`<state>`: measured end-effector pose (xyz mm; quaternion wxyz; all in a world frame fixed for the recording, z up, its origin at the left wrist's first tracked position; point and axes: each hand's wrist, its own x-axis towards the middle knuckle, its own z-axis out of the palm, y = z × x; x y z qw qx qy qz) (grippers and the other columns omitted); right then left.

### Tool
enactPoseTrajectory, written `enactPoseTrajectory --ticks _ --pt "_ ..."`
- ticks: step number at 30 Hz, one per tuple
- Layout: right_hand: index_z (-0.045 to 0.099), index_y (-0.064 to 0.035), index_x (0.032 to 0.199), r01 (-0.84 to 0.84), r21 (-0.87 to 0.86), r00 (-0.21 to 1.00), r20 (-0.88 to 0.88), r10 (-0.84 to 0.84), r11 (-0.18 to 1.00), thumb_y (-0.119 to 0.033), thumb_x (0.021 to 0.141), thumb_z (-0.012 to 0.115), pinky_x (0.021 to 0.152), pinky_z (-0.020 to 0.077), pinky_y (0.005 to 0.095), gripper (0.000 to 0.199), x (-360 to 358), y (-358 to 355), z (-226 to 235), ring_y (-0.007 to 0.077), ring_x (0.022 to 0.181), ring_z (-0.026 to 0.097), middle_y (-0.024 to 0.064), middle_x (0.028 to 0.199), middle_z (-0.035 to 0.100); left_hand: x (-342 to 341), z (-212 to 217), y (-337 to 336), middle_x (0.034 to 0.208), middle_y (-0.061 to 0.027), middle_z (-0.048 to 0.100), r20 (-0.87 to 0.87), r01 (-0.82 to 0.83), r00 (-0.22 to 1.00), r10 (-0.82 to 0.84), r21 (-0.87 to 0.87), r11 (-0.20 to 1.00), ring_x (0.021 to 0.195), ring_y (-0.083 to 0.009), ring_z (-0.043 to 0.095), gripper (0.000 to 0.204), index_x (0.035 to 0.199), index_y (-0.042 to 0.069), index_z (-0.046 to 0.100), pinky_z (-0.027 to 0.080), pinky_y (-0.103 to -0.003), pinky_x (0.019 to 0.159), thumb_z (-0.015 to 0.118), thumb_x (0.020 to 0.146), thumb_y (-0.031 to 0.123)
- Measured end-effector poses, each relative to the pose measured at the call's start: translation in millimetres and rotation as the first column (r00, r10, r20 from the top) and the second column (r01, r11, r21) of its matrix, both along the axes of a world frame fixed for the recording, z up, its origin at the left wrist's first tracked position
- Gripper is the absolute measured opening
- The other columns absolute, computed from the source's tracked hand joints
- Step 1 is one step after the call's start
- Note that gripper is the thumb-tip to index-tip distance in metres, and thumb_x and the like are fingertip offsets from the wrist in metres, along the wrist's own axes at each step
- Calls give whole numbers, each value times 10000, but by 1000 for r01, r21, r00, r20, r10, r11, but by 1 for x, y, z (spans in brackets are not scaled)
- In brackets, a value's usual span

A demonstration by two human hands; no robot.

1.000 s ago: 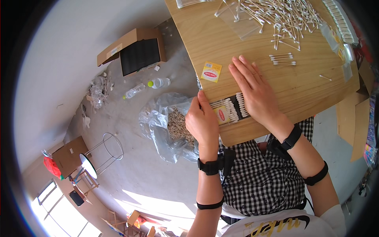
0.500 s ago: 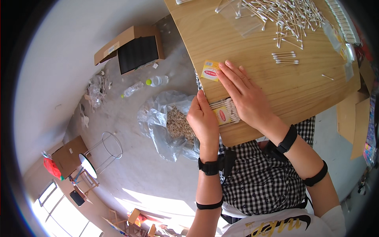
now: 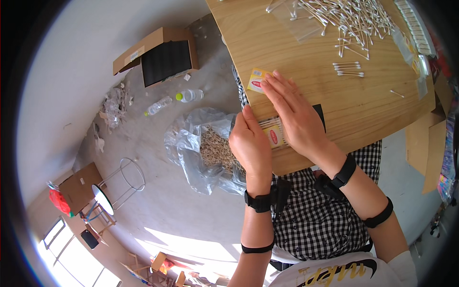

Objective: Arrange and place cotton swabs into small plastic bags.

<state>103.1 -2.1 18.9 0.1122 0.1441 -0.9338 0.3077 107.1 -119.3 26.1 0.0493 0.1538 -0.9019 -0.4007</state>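
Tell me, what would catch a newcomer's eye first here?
Probably the big loose heap of cotton swabs on the far part of the wooden table. Next, near the table's near-left corner, the left hand and right hand flank a yellow-labelled swab pack. On the floor further left, an open plastic bag holds many brownish pieces.

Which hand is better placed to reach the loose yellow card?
Probably the right hand: it is open, its fingertips overlapping the edge of the yellow card in view. The left hand is lower, closed at the end of the swab pack.
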Motion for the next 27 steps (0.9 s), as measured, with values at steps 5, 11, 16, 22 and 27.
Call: enactPoseTrajectory --ticks 5,11,16,22,27 --pt "438 6 1408 3 -253 1000 -5 -5 967 -179 982 517 1144 333 470 471 0 -24 0 323 1402 383 169 1450 465 2 -10 5 626 -185 590 -65 16 998 -13 46 999 514 -343 524 383 748 0 569 420 -403 497 497 1028 251" --pt "354 25 1456 45 -739 992 110 55 672 -343 1044 414 1182 253 453 555 4 -9 -2 311 1439 322 191 1503 391 -3 5 -1 768 -167 639 238 34 970 -52 79 996 696 -309 589 280 884 17 587 463 -417 634 564 989 275" --pt "358 19 1452 198 -837 979 146 -140 509 -317 1071 365 1199 233 434 508 16 49 8 271 1433 331 186 1503 390 16 41 -42 1208 -122 597 -70 346 929 -363 -182 920 1160 -290 509 366 1199 42 587 353 -432 1027 693 891 208" --pt "558 -91 1316 323 -132 940 -74 -334 937 -49 883 652 1099 367 417 445 5 159 13 293 1335 450 82 1346 566 24 64 -20 1201 -134 627 -167 470 867 -470 -44 882 1140 -283 566 389 1153 29 623 418 -398 998 753 787 45" --pt "682 -66 1046 214 111 968 -155 -195 971 -60 798 711 948 444 386 249 -9 173 20 260 1084 571 51 1063 662 -5 70 44 1041 -140 660 -216 579 797 -564 8 816 997 -288 636 281 1094 1 629 484 -359 882 721 829 11"
